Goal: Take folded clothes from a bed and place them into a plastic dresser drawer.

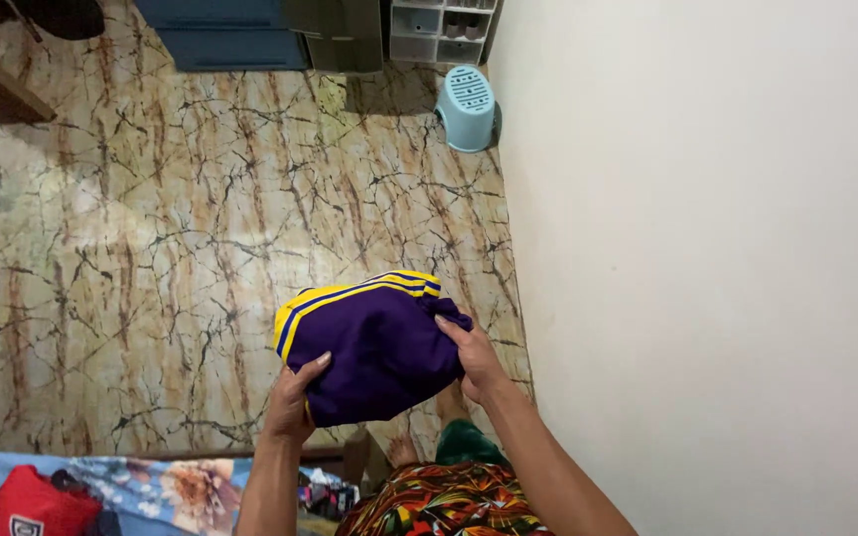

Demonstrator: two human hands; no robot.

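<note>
A folded purple garment (374, 342) with yellow and blue stripes along one edge is held up over the floor. My left hand (293, 400) grips its lower left corner, thumb on top. My right hand (471, 354) holds its right edge, fingers curled over the cloth. Both forearms reach up from the bottom of the view.
A marble-patterned floor (201, 218) spreads below. A pale wall (707, 258) stands on the right. A light blue plastic stool (468, 107) sits by the wall, with white drawers (441, 30) and a blue cabinet (222, 32) beyond. A flowered sheet (151, 486) with a red garment (40, 504) lies bottom left.
</note>
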